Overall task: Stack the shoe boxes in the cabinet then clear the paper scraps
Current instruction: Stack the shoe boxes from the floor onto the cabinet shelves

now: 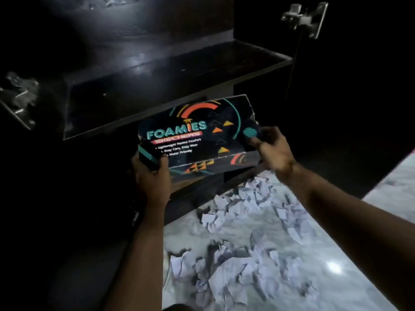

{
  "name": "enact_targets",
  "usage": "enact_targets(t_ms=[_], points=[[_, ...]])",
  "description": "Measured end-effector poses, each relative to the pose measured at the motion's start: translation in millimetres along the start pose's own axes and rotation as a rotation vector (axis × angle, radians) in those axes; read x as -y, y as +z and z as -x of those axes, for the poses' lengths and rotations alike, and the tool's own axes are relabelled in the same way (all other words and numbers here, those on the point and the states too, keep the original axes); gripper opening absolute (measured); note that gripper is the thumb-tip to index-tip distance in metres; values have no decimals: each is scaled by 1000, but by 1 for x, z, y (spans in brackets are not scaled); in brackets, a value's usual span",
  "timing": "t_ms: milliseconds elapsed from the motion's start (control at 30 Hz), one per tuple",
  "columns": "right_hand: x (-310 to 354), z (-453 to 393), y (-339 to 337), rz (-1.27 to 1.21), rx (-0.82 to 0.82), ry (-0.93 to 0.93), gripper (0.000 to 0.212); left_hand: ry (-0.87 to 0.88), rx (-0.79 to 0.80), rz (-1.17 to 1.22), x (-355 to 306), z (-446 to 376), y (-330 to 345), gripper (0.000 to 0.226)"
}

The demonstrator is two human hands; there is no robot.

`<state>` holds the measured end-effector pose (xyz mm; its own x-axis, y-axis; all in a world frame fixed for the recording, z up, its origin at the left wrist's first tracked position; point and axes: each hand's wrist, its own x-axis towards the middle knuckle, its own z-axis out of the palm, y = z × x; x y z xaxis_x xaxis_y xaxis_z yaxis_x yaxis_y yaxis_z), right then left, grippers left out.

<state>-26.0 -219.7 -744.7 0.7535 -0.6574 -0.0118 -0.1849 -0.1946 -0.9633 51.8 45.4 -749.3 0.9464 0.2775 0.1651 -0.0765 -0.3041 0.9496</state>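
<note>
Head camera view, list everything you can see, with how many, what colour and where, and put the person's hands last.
Shoe box: one, black with teal, orange and red print reading FOAMIES, held in front of the cabinet's lower opening, tilted.
Cabinet: one, dark brown to black, filling the upper and left part of the view, doors open, shelves in view bare.
Door hinges: two, silver metal, one at upper right, one at left.
Paper scraps: many, too many to count, white, scattered over the floor in front of the cabinet.
Floor: pale grey marbled, glossy, lower right.
Left hand: gripping the box's near left corner.
Right hand: gripping the box's right end, thumb on the lid.
</note>
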Motion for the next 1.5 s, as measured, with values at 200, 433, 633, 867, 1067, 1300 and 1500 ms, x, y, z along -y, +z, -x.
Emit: enact_targets(t_ms=[200, 433, 633, 867, 1067, 1300, 1500], points=[[21, -63, 101, -7, 120, 10, 53, -121, -183, -58, 6, -26, -6, 83], [22, -49, 107, -22, 155, -36, 55, 35, -361, -330, 9, -19, -1, 67], [-3, -4, 7, 5, 25, -61, 32, 373, -273, -245, -28, 35, 41, 52], [-80, 93, -155, 271, -86, 29, 15, 576, 445, 6, -47, 166, 131, 36], [-144, 168, -277, 353, -448, 176, 29, 478, 1109, 65, -37, 318, 209, 30], [-196, 204, -378, 401, -856, 377, 41, 203, 1597, -221, -42, 442, 294, 55], [-234, 195, -399, 176, -808, 719, 68, -259, 1641, -271, -3, 476, 363, 105]])
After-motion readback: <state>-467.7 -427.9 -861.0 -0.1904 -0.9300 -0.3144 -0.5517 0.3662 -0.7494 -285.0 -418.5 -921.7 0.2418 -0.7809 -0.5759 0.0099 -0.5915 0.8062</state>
